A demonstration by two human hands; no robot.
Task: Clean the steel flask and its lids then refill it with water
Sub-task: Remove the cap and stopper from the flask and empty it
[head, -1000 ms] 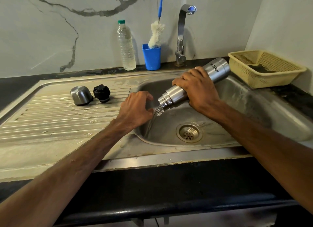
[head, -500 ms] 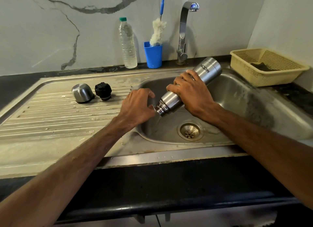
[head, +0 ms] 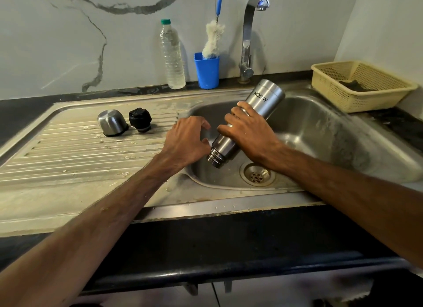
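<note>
**Flask tipped out, refill not yet done**

Well left of the left hand (head: 186, 141), on the drainboard (head: 68, 158): two lids, one steel cap (head: 112, 122) and one black stopper (head: 140, 119), both off. Left hand loosely curled beside the flask's neck, holding nothing visible. Right hand (head: 249, 132) grasping one steel flask (head: 265, 98), mouth tilted down over the sink (head: 309, 123). Seemingly mid-cleaning; refilling and recapping left. Beyond the hands: one plastic bottle (head: 172, 57), one blue cup (head: 207, 74), one brush (head: 212, 38), one tap (head: 248, 32). Far right of the right hand: one basket (head: 343, 99).

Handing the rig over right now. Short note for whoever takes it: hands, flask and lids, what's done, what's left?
Right hand grips the steel flask, tilted mouth-down over the sink; nothing pours out.
Left hand is loosely curled beside the flask's neck, holding nothing.
Steel cap and black stopper lie on the drainboard.
Done: lids off, flask drained.
Left: probably wash the lids, then refill and close.
</note>
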